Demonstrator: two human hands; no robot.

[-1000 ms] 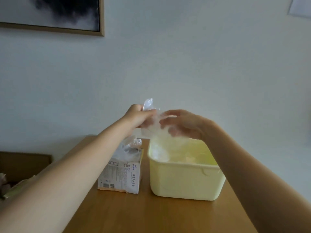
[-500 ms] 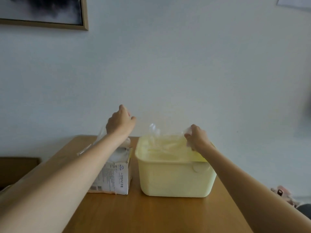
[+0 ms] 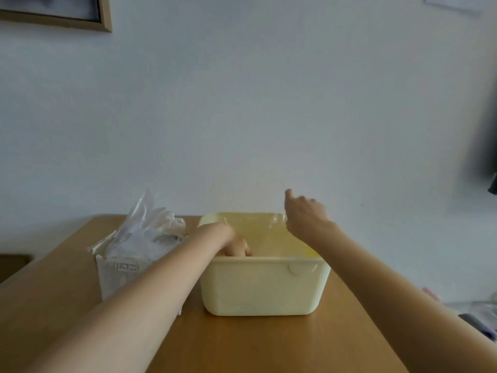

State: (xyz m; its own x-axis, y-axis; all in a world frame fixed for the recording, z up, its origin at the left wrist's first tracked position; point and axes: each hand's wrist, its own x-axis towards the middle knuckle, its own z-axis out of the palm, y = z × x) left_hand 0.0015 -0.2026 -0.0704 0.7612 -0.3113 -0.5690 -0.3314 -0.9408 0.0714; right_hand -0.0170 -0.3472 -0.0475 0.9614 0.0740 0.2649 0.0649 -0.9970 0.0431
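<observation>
Fingers of the left hand (image 3: 234, 244) dip below the near wall of the yellow tub (image 3: 263, 288) and are hidden by it, so it cannot be told whether they are straight, curled or gripping; only the knuckles and wrist show above the rim. The left forearm runs in from the near left of the tub, crosses its left edge and slopes down into it. The right hand (image 3: 305, 216) hangs over the tub's far right corner with its back to the camera, thumb raised and fingers bent downward. The right forearm reaches in along the tub's right side. A clear plastic liner (image 3: 274, 219) lies inside the tub, and its crinkled edge shows at that far right corner, against the side of the right hand. Whether the hand pinches the film cannot be told. The tub stands upright on a wooden table (image 3: 269, 345). Just left of the tub stands an open cardboard box (image 3: 118, 278), with a tuft of clear plastic sheets (image 3: 150, 228) rising from its top. Behind the tub is a pale wall, with a picture frame (image 3: 106, 16) high to the tub's left.
</observation>
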